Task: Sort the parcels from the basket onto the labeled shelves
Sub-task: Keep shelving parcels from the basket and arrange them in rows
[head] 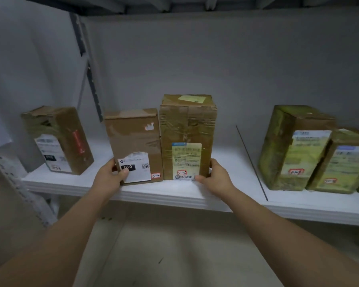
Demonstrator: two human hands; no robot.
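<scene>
Dim bluish light, soft overall blur, wide-angle bending at edges, dark upper corners

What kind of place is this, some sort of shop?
More likely a parcel storeroom or pickup point: taped cardboard parcels with shipping labels stand on a white metal shelf, each marked with a handwritten code such as 3-1-6.

On the shorter brown parcel (134, 146) I can read "010" in white on a black patch of its white label (135, 169), with a QR code beside it, and a red-edged sticker (155, 175) at its lower right corner reading "3-1-4". The taller parcel (187, 137) touching its right side carries a handwritten "3-1-6" tag (181, 172). Printing on the other parcels' labels is too blurred for me to read.
</scene>
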